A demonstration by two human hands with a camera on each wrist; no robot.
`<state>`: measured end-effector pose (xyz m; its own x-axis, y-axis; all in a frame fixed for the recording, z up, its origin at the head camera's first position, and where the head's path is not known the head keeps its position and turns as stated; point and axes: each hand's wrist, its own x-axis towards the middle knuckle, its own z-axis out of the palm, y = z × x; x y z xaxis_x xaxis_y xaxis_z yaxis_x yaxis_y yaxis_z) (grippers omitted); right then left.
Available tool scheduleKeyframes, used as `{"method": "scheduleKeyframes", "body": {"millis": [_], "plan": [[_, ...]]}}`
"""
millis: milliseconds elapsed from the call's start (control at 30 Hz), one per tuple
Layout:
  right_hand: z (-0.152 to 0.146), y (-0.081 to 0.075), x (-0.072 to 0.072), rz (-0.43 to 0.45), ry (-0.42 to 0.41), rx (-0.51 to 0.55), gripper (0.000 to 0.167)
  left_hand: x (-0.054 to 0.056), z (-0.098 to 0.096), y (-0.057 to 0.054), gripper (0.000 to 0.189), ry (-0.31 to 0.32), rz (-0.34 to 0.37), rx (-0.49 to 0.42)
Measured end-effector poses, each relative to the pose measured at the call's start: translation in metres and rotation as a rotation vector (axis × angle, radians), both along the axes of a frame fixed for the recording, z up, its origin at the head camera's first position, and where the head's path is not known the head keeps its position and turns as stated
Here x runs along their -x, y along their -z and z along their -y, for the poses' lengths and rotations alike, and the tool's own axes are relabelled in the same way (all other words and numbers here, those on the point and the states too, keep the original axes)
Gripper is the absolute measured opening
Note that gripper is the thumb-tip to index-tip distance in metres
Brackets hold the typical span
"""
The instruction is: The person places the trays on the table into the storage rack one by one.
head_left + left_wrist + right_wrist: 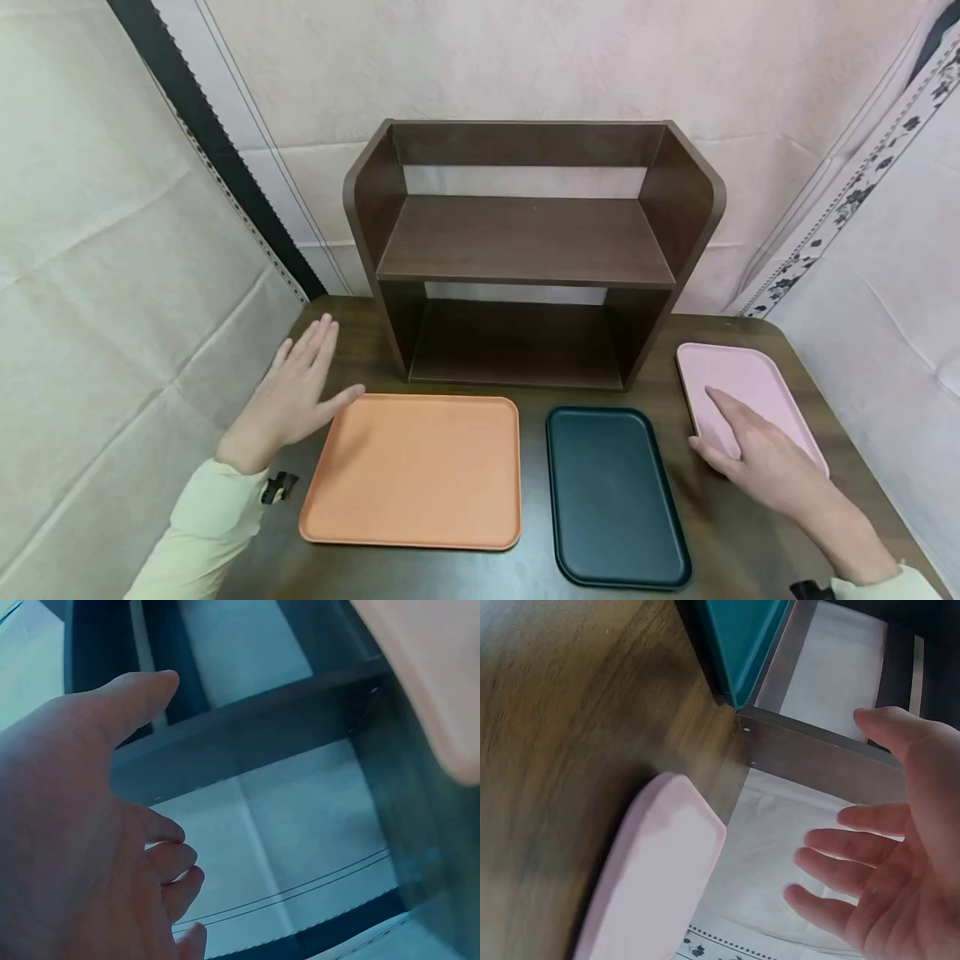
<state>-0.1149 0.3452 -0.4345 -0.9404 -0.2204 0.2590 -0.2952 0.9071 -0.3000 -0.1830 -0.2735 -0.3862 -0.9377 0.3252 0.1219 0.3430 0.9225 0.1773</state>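
Observation:
In the head view my left hand hovers by the upper left corner of an orange tray, fingers straight and thumb spread, holding nothing. My right hand is over a pink tray on the right. Its fingers are extended, and the right wrist view shows it apart from the pink tray. Between these two lies a dark green tray. All three trays lie flat on the table. The left wrist view shows the left hand with a blurred edge of the orange tray at upper right.
A dark brown two-level shelf stands at the back of the wooden table, behind the trays. Pale cloth hangs on the left, behind the shelf and on the right. A floral strip runs along the right cloth.

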Motion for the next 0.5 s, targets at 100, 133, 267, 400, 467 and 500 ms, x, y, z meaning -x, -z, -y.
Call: {"method": "scheduleKeyframes", "body": {"millis": [100, 133, 267, 400, 467, 500], "plan": [[-0.001, -0.007, -0.003, -0.003, -0.017, -0.018, 0.075, 0.002, 0.005, -0.016, 0.105, 0.007, 0.001, -0.013], [-0.001, -0.009, -0.004, 0.006, -0.025, -0.022, 0.073, 0.003, 0.006, -0.021, 0.105, 0.008, 0.006, -0.021], [-0.004, -0.016, -0.007, 0.089, -0.042, -0.036, 0.065, 0.007, 0.013, -0.039, 0.104, 0.013, 0.009, -0.039], [-0.007, -0.021, -0.009, 0.21, -0.04, -0.043, 0.055, 0.01, 0.017, -0.056, 0.103, 0.034, -0.023, -0.04], [-0.007, -0.023, -0.011, 0.263, -0.044, -0.038, 0.05, 0.011, 0.016, -0.065, 0.103, 0.046, -0.04, -0.033], [-0.006, -0.024, -0.011, 0.287, -0.05, -0.029, 0.048, 0.012, 0.016, -0.07, 0.103, 0.052, -0.05, -0.025]]}}
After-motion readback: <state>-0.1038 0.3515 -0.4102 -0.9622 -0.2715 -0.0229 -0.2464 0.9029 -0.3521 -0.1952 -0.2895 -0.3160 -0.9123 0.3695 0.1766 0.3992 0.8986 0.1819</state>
